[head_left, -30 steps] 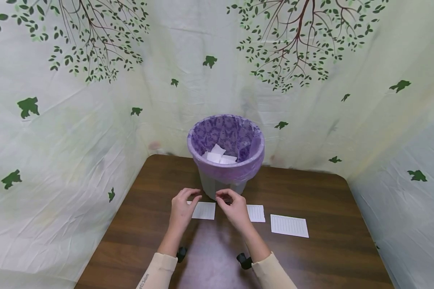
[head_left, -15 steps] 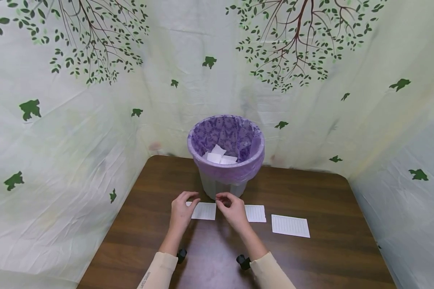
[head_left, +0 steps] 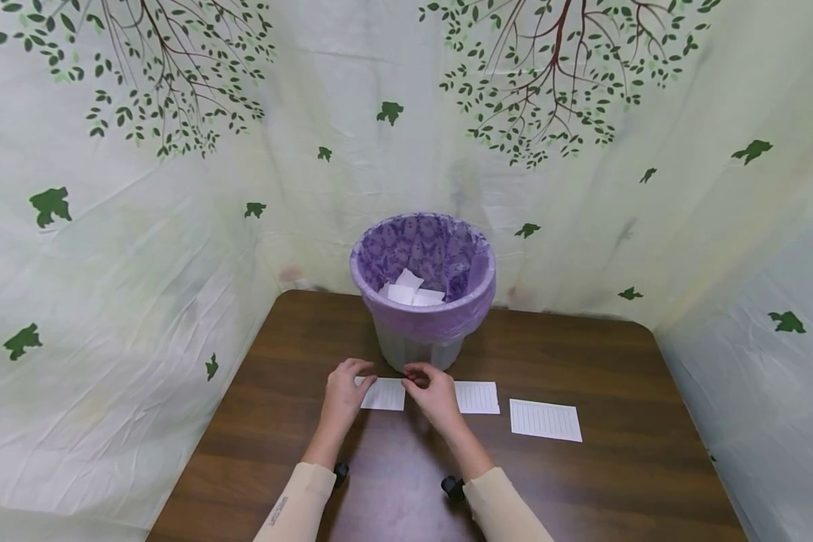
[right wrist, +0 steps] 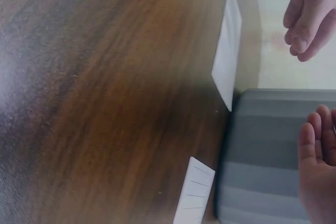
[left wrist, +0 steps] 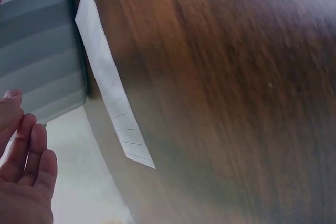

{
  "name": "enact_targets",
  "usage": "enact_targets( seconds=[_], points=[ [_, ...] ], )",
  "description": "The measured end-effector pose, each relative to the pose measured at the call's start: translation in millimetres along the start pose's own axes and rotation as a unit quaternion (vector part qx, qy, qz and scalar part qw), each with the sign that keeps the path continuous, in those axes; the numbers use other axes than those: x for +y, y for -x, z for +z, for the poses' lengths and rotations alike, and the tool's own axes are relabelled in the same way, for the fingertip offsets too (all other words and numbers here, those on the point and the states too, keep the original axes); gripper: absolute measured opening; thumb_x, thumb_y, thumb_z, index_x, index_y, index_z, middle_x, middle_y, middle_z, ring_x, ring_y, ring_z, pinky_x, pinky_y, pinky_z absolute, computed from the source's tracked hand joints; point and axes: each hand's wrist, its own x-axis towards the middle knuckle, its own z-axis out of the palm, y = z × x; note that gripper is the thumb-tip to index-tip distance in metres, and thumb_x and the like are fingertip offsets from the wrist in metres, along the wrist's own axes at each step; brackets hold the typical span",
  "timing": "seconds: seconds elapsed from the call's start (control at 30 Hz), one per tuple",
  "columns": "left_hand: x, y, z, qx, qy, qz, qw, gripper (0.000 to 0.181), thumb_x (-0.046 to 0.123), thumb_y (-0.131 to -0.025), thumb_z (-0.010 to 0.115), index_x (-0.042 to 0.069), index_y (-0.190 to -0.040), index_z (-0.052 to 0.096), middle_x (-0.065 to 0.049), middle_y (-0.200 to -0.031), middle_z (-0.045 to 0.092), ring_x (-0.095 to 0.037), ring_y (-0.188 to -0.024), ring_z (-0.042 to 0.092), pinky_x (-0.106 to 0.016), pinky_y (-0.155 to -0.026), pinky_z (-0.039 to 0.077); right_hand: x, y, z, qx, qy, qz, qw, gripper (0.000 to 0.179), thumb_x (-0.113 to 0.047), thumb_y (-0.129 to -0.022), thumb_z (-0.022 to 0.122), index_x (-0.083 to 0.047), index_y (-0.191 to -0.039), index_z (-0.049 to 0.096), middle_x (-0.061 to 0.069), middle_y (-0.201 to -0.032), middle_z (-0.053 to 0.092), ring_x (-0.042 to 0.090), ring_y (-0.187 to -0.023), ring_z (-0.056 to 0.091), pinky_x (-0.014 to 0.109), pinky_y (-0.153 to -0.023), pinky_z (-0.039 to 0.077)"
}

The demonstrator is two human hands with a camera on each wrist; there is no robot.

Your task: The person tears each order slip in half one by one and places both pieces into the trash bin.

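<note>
Both hands hover over the table in front of a grey waste bin, in the head view. My left hand has its thumb and fingers loosely curved with a gap between them and holds nothing visible; behind it lies a small lined paper slip. My right hand is a little to the right, fingers bent toward the thumb, with nothing visible in it. It partly covers a second lined slip. In the right wrist view, the fingers of the right hand overlap the bin's side.
The bin wears a purple patterned liner and has several white paper pieces inside. A third lined slip lies farther right on the brown wooden table. A leaf-printed curtain surrounds the table's back and sides.
The hands hold nearly the same place, the right one's fingertips slightly lower than a second ago. The slips and the bin have not moved; the head view shifts slightly.
</note>
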Motion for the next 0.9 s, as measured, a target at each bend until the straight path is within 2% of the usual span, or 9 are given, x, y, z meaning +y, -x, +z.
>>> enact_targets(
  seconds=[0.13,0.33,0.53,0.7,0.9],
  points=[
    [-3.4,-0.4,1.7,-0.019,-0.013,-0.006,0.9997,0.023,0.005,-0.088,0.083,-0.001,-0.110,0.080,-0.017,-0.111,0.077,-0.041,-0.108,0.072,-0.056,-0.096,0.058,8,-1.4,3,-0.005,0.004,0.011,0.9999,0.026,-0.004,-0.091,0.078,0.007,-0.115,0.075,0.026,-0.110,0.078,0.031,-0.098,0.076,0.039,-0.090,0.064],
    [-11.7,-0.2,5.1,-0.045,-0.035,-0.014,0.9983,0.026,0.006,-0.087,0.084,-0.001,-0.112,0.079,-0.019,-0.114,0.076,-0.044,-0.111,0.071,-0.059,-0.097,0.057,17,-1.8,7,-0.010,0.006,0.029,0.9995,0.029,-0.004,-0.091,0.078,0.008,-0.117,0.075,0.025,-0.111,0.078,0.034,-0.101,0.076,0.034,-0.091,0.063],
    [-22.1,1.6,10.5,-0.065,-0.076,-0.013,0.9949,0.026,0.006,-0.086,0.085,0.000,-0.110,0.079,-0.019,-0.114,0.075,-0.043,-0.110,0.070,-0.058,-0.096,0.058,25,-0.7,12,-0.017,0.014,0.032,0.9993,0.031,-0.002,-0.090,0.078,0.010,-0.118,0.073,0.026,-0.111,0.077,0.038,-0.102,0.076,0.042,-0.092,0.063],
    [-26.7,1.6,13.1,-0.075,-0.093,-0.003,0.9929,0.027,0.006,-0.086,0.085,0.000,-0.111,0.079,-0.018,-0.115,0.075,-0.041,-0.111,0.070,-0.056,-0.096,0.058,29,-1.6,16,-0.026,0.027,0.044,0.9983,0.033,-0.004,-0.090,0.078,0.009,-0.119,0.074,0.024,-0.114,0.078,0.037,-0.105,0.076,0.040,-0.092,0.063],
    [-29.1,-0.9,16.8,-0.080,-0.104,0.014,0.9913,0.028,0.005,-0.085,0.084,-0.002,-0.112,0.079,-0.018,-0.116,0.074,-0.039,-0.111,0.068,-0.054,-0.097,0.057,28,-2.2,20,-0.031,0.037,0.040,0.9980,0.033,-0.004,-0.089,0.079,0.009,-0.119,0.074,0.024,-0.114,0.078,0.039,-0.107,0.075,0.050,-0.095,0.062]
  ],
)
